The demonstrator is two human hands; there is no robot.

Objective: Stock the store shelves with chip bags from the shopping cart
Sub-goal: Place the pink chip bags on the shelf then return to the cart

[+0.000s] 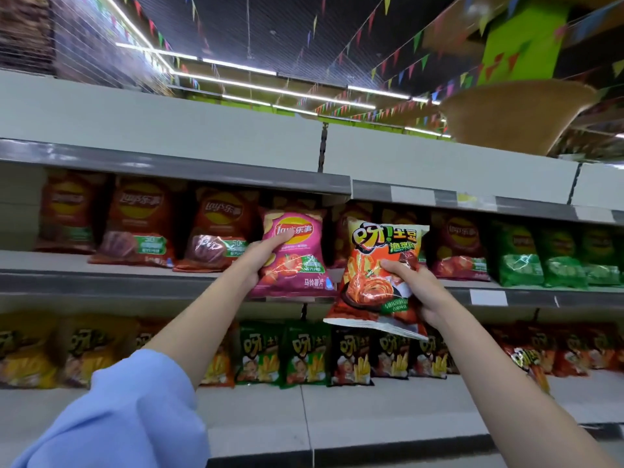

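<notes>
Before the shelves (169, 173), stocked rows of bags. My left hand (261, 261) grips a pink bag (297, 261), raised at the middle shelf's edge. My right hand (417, 292) grasps an orange bag (374, 275), just beside it, lower.

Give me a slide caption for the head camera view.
Left hand holds a pink chip bag, right hand an orange chip bag, before stocked shelves.

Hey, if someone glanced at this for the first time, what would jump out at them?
Two bags held up mid-frame: the left hand grips a pink chip bag at the middle shelf, and the right hand holds an orange chip bag beside it. Above hang colourful pennant flags.
</notes>
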